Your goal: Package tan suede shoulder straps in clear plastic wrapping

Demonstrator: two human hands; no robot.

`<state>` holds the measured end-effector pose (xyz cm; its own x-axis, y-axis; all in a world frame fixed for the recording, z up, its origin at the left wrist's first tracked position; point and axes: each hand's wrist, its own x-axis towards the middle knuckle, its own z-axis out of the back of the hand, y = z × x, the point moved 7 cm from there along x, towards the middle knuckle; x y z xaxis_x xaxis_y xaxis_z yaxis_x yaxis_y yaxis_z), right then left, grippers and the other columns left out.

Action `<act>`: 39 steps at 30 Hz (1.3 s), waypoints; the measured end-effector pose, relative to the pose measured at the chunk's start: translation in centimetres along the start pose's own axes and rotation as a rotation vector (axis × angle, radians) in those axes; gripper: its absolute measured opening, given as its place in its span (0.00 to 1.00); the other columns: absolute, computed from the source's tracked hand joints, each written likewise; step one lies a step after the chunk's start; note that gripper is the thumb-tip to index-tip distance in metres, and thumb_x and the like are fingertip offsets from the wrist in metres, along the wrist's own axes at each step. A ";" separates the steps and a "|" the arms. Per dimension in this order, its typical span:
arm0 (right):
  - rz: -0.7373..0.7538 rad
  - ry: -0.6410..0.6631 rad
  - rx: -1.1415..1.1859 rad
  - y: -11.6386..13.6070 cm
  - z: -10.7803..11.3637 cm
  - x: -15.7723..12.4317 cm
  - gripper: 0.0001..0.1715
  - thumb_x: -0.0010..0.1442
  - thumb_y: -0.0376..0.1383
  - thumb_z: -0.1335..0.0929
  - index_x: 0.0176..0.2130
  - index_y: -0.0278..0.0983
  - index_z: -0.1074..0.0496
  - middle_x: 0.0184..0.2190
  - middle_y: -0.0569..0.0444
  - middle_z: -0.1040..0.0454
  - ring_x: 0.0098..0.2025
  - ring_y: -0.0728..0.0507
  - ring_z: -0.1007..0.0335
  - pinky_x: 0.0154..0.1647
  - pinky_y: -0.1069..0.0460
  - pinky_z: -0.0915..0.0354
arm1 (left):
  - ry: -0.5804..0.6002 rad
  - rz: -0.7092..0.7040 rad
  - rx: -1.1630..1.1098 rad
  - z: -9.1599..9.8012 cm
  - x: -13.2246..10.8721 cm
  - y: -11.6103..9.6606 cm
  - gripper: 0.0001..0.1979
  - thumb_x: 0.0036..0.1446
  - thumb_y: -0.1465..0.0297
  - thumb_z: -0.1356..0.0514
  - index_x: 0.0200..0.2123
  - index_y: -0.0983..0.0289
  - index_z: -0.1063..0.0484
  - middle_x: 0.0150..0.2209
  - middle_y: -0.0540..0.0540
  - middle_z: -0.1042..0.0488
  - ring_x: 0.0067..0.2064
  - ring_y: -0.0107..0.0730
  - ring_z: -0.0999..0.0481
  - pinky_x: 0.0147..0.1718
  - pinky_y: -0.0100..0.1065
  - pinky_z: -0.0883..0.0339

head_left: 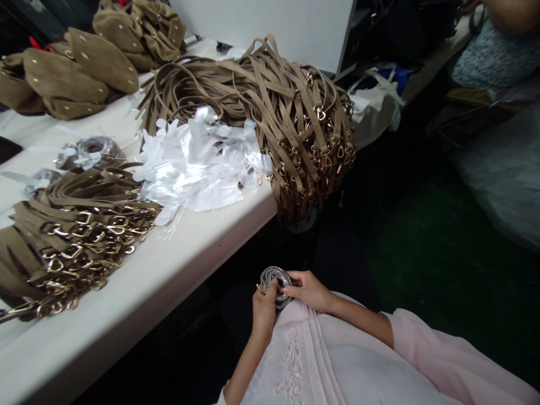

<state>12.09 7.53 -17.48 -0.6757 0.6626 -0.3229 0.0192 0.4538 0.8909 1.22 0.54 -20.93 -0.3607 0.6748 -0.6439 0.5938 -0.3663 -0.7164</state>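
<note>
A coiled strap (270, 275) wrapped in clear plastic is between my two hands, close to my body and off the table's edge. My left hand (265, 308) grips its lower left side, the thumb pressed into the middle of the roll. On the right side, the fingers of my right hand (310, 289) pinch the coil. A small gold metal piece (260, 289) sticks out at the coil's left. Similar wrapped coils (95, 147) lie on the table.
Brown straps with gold clips (312, 135) hang over the corner of the white table (202, 253). Shorter straps with gold hooks (80, 242) lie at left, clear plastic bags (198, 163) between. Brown bags (80, 73) stand behind. Another person (498, 56) is at upper right.
</note>
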 end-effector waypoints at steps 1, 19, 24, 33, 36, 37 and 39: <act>0.006 -0.006 -0.005 0.1 0.1 -0.1 0.25 0.52 0.43 0.25 0.47 0.32 0.23 0.40 0.49 0.21 0.44 0.38 0.26 0.51 0.42 0.33 | 0.019 -0.001 -0.002 -0.1 -0.1 -0.1 0.18 0.46 0.60 0.29 0.33 0.69 0.24 0.27 0.53 0.23 0.29 0.32 0.23 0.32 0.31 0.32; -0.107 -0.036 0.352 0.0 -0.1 -0.6 0.28 0.45 0.42 0.20 0.44 0.32 0.23 0.38 0.49 0.22 0.43 0.42 0.26 0.53 0.45 0.36 | 0.220 -0.113 0.162 -0.9 -1.4 -1.7 0.23 0.50 0.57 0.31 0.44 0.67 0.25 0.44 0.60 0.22 0.46 0.42 0.23 0.48 0.37 0.33; -0.149 -0.015 0.320 -0.2 -0.4 -0.8 0.23 0.45 0.42 0.21 0.39 0.32 0.23 0.34 0.51 0.23 0.37 0.44 0.27 0.47 0.47 0.34 | 0.157 -0.172 0.249 -0.9 -1.3 -2.0 0.22 0.52 0.52 0.34 0.37 0.67 0.24 0.36 0.58 0.23 0.40 0.40 0.24 0.41 0.34 0.33; -0.106 -0.021 0.081 0.3 0.4 -0.6 0.16 0.48 0.32 0.30 0.40 0.33 0.23 0.33 0.53 0.22 0.38 0.41 0.28 0.49 0.45 0.35 | 0.220 -0.238 0.354 -1.6 -2.3 -2.7 0.22 0.53 0.51 0.36 0.37 0.65 0.24 0.31 0.54 0.26 0.33 0.33 0.29 0.37 0.32 0.36; -0.075 -0.038 -0.062 -0.5 0.9 -0.5 0.21 0.49 0.31 0.32 0.45 0.33 0.24 0.39 0.51 0.21 0.44 0.38 0.27 0.53 0.42 0.36 | 0.287 -0.228 0.386 -2.2 -2.5 -2.5 0.20 0.49 0.53 0.33 0.31 0.66 0.24 0.25 0.52 0.28 0.29 0.31 0.32 0.33 0.31 0.37; -0.058 -0.048 -0.114 -0.7 1.1 -0.4 0.24 0.49 0.30 0.32 0.47 0.34 0.25 0.42 0.50 0.22 0.47 0.37 0.28 0.56 0.42 0.37 | 0.301 -0.224 0.395 -2.4 -2.5 -2.5 0.20 0.48 0.54 0.32 0.31 0.66 0.23 0.25 0.52 0.28 0.28 0.31 0.32 0.32 0.31 0.37; -0.032 -0.076 -0.212 -0.8 1.4 -0.5 0.29 0.50 0.29 0.33 0.53 0.36 0.28 0.48 0.49 0.24 0.53 0.37 0.30 0.60 0.41 0.39 | 0.323 -0.215 0.408 -2.7 -2.4 -2.4 0.20 0.47 0.55 0.31 0.36 0.66 0.23 0.27 0.52 0.27 0.29 0.32 0.32 0.32 0.31 0.37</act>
<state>13.41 7.64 -18.51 -0.6156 0.6968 -0.3683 -0.1619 0.3455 0.9243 2.60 1.46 -16.93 -0.1668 0.9001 -0.4026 0.1819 -0.3732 -0.9097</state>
